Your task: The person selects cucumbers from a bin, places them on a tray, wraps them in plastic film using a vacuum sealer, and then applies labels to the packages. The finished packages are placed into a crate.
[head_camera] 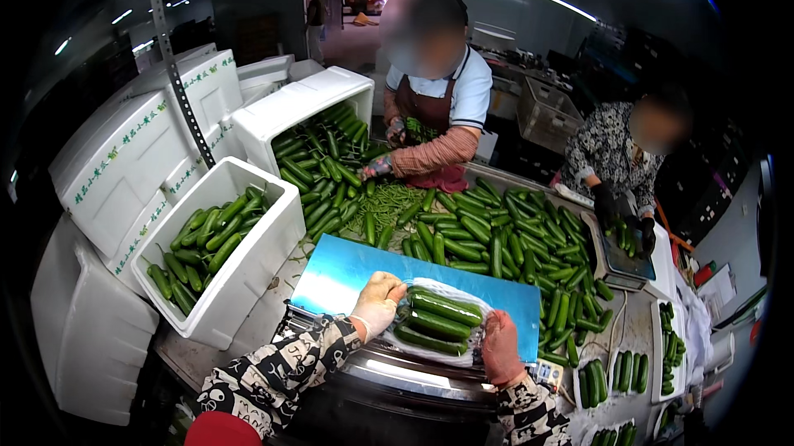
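Observation:
A pack of cucumbers [443, 316] lies in front of me under shiny clear film, with white foam netting [462, 288] around them. It sits at the near edge of a bright blue panel [335, 269], above the dark body of a wrapping machine [397, 406]. My left hand [379, 302], in a thin pale glove, pinches the clear film at the pack's left end. At the right end my right hand [501, 344], in a reddish glove, is closed on the film; its fingertips are partly hidden.
Loose cucumbers [484, 232] cover the table beyond the panel. A white foam box [260, 278] of cucumbers stands left; another foam box [310, 89] lies tipped behind it. Two co-workers handle cucumbers across the table, one at a scale [633, 269]. Packed trays [629, 371] lie right.

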`<action>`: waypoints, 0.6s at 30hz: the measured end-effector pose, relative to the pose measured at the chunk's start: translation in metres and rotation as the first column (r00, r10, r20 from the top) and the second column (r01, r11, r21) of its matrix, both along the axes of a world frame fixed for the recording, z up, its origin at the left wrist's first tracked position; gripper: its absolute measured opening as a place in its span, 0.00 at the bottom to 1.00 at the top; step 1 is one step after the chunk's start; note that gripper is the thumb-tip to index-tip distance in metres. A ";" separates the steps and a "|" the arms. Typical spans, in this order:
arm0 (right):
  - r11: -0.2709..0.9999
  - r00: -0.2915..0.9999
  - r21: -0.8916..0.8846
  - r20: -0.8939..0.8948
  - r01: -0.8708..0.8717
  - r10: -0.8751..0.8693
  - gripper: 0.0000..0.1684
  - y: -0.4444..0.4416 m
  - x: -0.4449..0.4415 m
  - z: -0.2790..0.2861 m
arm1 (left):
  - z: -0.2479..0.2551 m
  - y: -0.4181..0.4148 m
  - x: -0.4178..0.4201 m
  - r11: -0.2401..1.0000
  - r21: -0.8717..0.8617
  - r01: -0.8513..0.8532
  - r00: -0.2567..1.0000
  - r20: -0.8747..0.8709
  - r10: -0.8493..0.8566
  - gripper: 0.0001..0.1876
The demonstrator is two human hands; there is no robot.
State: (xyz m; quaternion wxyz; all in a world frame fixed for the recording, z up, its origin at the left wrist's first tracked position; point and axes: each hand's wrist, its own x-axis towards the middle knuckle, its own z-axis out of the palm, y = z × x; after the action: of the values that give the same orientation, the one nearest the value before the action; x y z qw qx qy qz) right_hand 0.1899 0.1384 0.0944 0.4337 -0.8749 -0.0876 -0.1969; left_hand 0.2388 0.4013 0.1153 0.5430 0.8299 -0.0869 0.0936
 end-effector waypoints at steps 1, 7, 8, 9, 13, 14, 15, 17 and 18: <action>1.000 0.999 0.008 -0.048 0.011 -0.011 0.16 -0.001 0.003 -0.002 | 0.000 0.000 -0.002 1.000 -0.011 0.000 1.000 0.028 0.000 0.10; 0.969 0.961 0.221 -0.274 0.110 -0.046 0.17 0.008 -0.013 0.028 | -0.003 -0.001 -0.009 0.985 -0.153 0.076 0.988 -0.118 -0.095 0.14; 0.975 0.969 0.199 -0.244 0.097 -0.046 0.17 0.012 -0.023 0.037 | -0.001 -0.002 -0.016 0.947 -0.303 0.103 0.981 -0.127 -0.148 0.13; 0.969 0.974 0.222 -0.218 0.109 -0.059 0.16 0.017 -0.034 0.045 | 0.003 -0.003 -0.022 0.877 -0.471 0.097 0.946 -0.231 -0.229 0.13; 0.823 0.975 0.531 -0.189 0.202 -0.117 0.13 0.034 -0.091 0.065 | 0.028 -0.016 -0.072 0.780 -0.606 0.153 0.973 -0.046 -0.227 0.07; 0.980 0.965 0.021 -0.179 0.197 -0.190 0.13 0.025 -0.112 0.072 | 0.036 -0.022 -0.088 0.699 -0.708 0.098 0.959 -0.119 -0.256 0.07; 0.877 0.971 -0.472 -0.150 0.094 -0.185 0.19 0.015 -0.130 0.078 | 0.043 -0.027 -0.103 0.574 -0.815 0.079 0.946 -0.120 -0.300 0.08; 0.757 0.973 -0.612 0.107 0.228 -0.206 0.18 0.008 -0.165 0.072 | 0.055 -0.029 -0.129 0.787 -0.613 0.064 0.926 -0.257 -0.275 0.13; 0.805 0.961 -0.535 0.050 0.255 -0.271 0.19 0.005 -0.182 0.067 | 0.061 -0.031 -0.140 0.799 -0.592 0.104 0.951 -0.176 -0.255 0.13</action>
State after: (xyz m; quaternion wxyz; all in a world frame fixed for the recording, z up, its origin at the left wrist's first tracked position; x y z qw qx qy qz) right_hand 0.0081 0.1430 0.1616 0.1413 -0.9673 -0.0109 -0.2102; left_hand 0.0993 0.3706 0.1759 0.7813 0.6194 -0.0650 -0.0407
